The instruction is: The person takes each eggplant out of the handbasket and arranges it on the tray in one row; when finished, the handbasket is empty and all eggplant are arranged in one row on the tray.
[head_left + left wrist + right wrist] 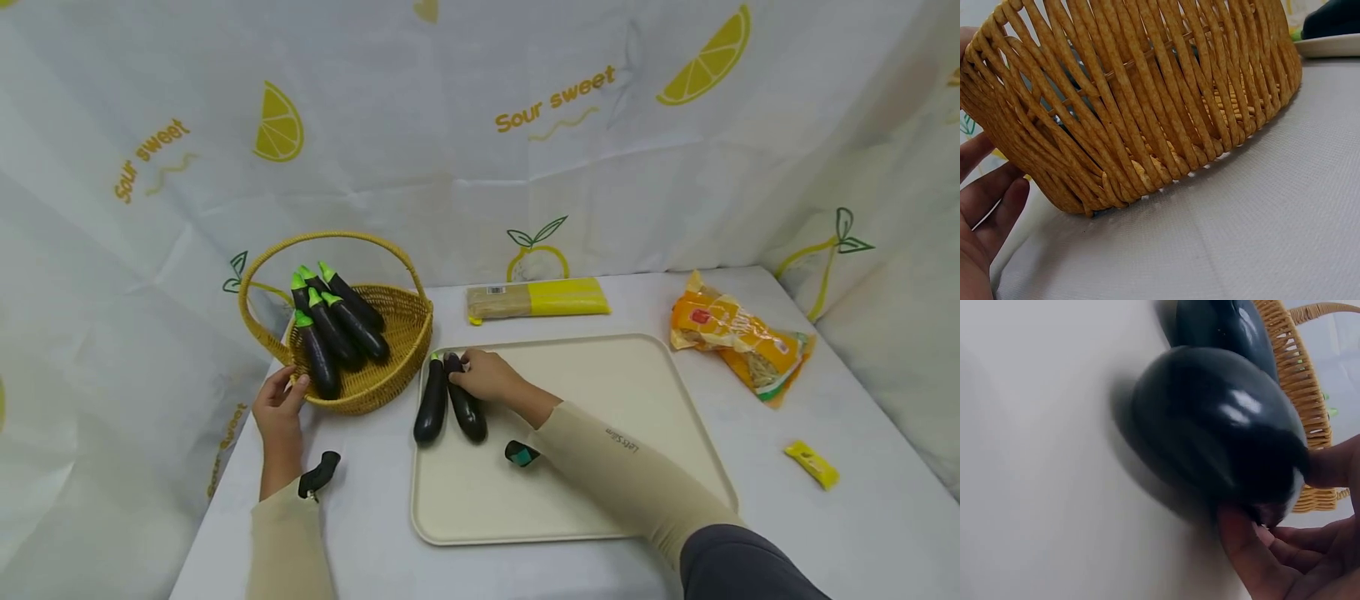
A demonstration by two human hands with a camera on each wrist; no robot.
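On the left stands a wicker basket with a tall handle, holding several dark eggplants with bright green caps. At its near-left edge my left hand grips the rim; the left wrist view shows fingers against the woven side. Two more eggplants lie side by side on a beige tray. My right hand holds the right one near its stem end, thumb and fingers around it. The other eggplant lies just left of it, at the tray's left edge.
The beige tray takes up the middle of the white table. Behind it lies a yellow-and-clear noodle-like packet. To the right are an orange food bag and a small yellow packet. A lemon-print cloth hangs behind.
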